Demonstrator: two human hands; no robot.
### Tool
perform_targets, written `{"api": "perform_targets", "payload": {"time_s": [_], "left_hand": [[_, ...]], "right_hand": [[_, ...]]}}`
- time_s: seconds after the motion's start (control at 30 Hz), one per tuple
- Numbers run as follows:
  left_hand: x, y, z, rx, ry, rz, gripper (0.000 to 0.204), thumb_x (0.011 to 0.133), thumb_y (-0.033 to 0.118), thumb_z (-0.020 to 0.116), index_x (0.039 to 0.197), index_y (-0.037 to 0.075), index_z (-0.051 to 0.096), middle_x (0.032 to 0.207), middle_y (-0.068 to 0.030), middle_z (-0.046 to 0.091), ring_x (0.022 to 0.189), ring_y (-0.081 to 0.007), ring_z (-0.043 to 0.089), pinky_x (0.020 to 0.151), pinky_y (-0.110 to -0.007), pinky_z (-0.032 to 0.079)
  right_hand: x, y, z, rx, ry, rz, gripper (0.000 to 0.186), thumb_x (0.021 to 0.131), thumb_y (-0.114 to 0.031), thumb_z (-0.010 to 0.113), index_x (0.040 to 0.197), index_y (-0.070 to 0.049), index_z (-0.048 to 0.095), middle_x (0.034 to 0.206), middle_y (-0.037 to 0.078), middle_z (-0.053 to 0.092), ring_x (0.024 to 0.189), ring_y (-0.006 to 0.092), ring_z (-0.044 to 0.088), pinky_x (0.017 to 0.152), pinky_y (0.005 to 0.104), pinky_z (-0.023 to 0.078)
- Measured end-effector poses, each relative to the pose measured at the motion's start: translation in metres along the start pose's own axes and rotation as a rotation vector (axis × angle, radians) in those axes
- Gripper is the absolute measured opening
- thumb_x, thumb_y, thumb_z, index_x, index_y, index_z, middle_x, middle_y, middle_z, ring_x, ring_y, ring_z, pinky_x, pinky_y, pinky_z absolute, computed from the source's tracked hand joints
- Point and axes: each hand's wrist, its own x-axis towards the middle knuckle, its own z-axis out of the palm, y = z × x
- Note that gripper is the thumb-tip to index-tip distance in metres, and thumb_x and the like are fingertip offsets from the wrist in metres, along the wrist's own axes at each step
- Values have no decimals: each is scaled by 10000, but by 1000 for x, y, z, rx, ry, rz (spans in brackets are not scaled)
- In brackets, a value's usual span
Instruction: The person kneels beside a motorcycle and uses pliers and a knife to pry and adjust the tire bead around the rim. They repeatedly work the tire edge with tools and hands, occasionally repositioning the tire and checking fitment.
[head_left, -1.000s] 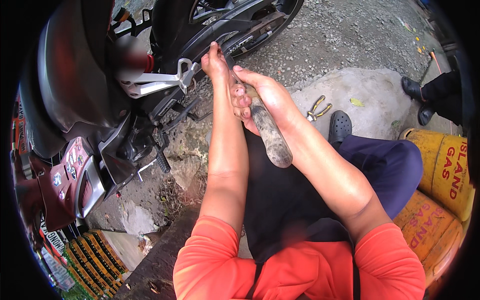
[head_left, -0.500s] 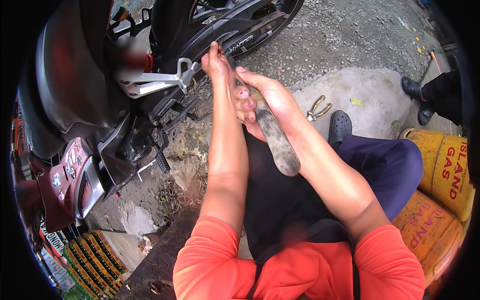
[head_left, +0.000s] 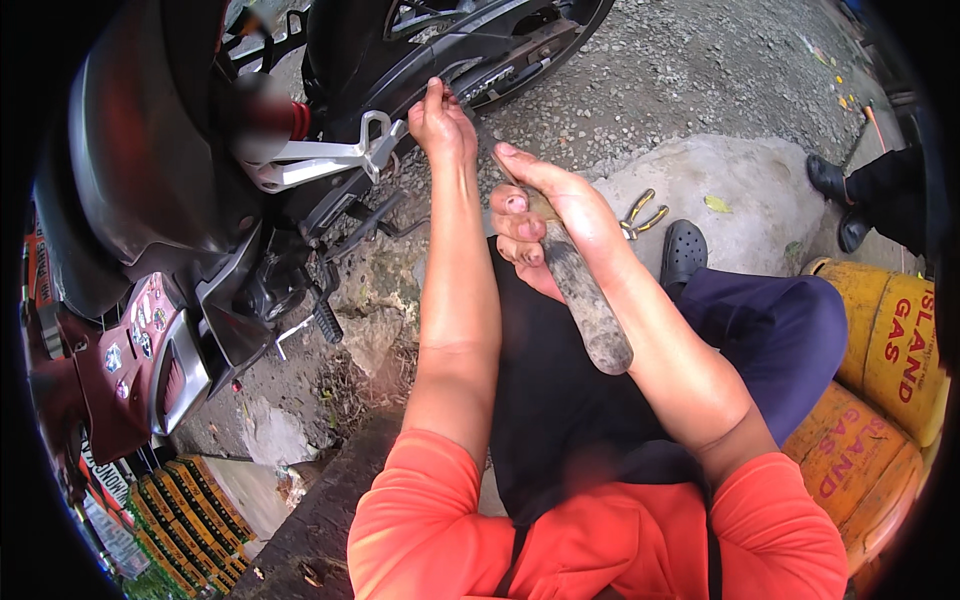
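Observation:
My right hand (head_left: 545,215) is wrapped round a long-handled tool (head_left: 592,315). Its worn handle is mottled grey and black, with a rounded butt that points back along my right forearm. The tool's far end is mostly hidden by my fingers, so its kind cannot be made out. To the left, my left hand (head_left: 443,125) is raised beside the rear wheel of a motorcycle (head_left: 150,150), fingers curled in. What it holds, if anything, is hidden. The hands are apart from each other.
Pliers (head_left: 642,214) with yellow-and-black grips lie on a pale rock slab (head_left: 740,185), near a dark clog (head_left: 683,250). Yellow gas cylinders (head_left: 870,310) stand at the right. Another person's dark shoes (head_left: 828,178) show at the far right. Gravel (head_left: 690,75) lies beyond.
My right hand has drawn back to the right and slightly nearer with the tool, opening a gap from my left hand. The left hand has barely shifted.

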Motion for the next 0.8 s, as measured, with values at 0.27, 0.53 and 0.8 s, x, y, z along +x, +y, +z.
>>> {"api": "perform_targets", "payload": {"time_s": [0.27, 0.53, 0.8], "left_hand": [[7, -9, 2, -58, -26, 26, 169, 952, 81, 687, 808, 51, 604, 763, -36, 628, 696, -116, 567, 658, -244, 448], [9, -15, 10, -181, 52, 48, 194, 980, 151, 684, 861, 50, 570, 783, -51, 619, 713, -120, 570, 657, -235, 462], [4, -12, 15, -88, 152, 43, 217, 996, 173, 662, 870, 30, 559, 789, -64, 623, 712, -126, 577, 657, -239, 477]], "right_hand": [[16, -3, -10, 42, 15, 14, 107, 1051, -248, 546, 1051, -160, 484, 696, -50, 482, 489, 39, 417, 402, 200, 327], [1, 1, -21, 16, 37, 3, 160, 1056, -254, 524, 1188, -166, 502, 698, -30, 458, 453, 54, 409, 347, 211, 341], [-5, -1, -27, -29, 13, 14, 163, 1047, -245, 539, 1183, -162, 504, 694, -29, 465, 465, 59, 418, 349, 216, 338]]}}
